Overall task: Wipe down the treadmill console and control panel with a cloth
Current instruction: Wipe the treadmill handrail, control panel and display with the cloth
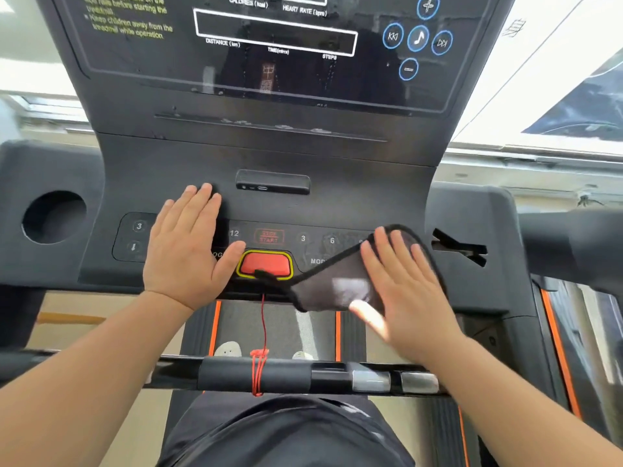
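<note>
Cloth (337, 281) on right side of panel (303, 238), right hand (404, 291) pressing it, fingers straight (no grip). Left hand (188, 244) flat on panel, fingers released. Mid-wipe; next sweep should go left, then up to console (276, 32).

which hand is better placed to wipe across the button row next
The right, probably. The right hand lies flat on the cloth, which is pressed on the control panel just right of the red button. The left hand is bare, resting flat over the left-side buttons.
</note>
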The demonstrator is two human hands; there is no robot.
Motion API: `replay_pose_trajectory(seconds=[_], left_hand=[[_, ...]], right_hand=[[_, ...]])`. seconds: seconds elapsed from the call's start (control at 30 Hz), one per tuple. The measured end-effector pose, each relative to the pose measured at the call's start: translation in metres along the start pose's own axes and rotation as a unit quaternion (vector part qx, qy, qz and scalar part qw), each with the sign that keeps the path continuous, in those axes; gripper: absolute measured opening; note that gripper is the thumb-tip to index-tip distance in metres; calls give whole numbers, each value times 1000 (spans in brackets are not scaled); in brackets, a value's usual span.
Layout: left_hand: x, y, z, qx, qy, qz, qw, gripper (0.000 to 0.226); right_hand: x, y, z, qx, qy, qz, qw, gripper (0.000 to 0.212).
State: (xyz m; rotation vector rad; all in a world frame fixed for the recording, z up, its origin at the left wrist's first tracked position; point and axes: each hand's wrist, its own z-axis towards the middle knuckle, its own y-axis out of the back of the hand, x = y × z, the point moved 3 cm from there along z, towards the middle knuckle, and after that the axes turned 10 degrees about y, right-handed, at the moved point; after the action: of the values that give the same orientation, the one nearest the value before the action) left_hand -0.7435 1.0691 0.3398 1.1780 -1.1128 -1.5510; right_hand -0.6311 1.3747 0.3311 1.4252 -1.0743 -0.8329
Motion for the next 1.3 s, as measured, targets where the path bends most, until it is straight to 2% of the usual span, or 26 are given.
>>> replay_pose_trajectory(seconds=[0.2,0.33,0.5,0.67,0.77,0.83,0.93,1.13,1.23,1.3], left_hand=[[-2,1,0,6,0,-1,1000,86],[-1,-1,0,7,3,-7,1000,79],[-3,0,0,-4,-1,-6,1000,77],[-3,1,3,-14,-2,-6,1000,76],[-2,-1,2,-10,-1,-3,1000,76],[-1,-1,2,-8,0,-5,1000,77],[0,0,2,3,4,-5,1000,77],[1,2,1,8,-4,-14,1000,85],[1,2,1,19,-16,-24,999,92],[1,3,1,22,-26,-31,999,93]], right_hand=[[-42,15,48,-4,-110,20,994,96],[-11,15,53,-8,-64,5,998,94],[30,-3,4,-27,9,34,999,82],[-6,-1,-4,-38,-49,31,998,88],[-35,11,25,-16,-103,45,994,95],[-41,20,51,-20,-105,23,994,99],[-29,27,82,-35,-53,2,998,102],[10,22,96,8,163,-19,986,88],[13,14,72,3,200,-32,979,84],[8,12,56,-9,187,-29,982,83]])
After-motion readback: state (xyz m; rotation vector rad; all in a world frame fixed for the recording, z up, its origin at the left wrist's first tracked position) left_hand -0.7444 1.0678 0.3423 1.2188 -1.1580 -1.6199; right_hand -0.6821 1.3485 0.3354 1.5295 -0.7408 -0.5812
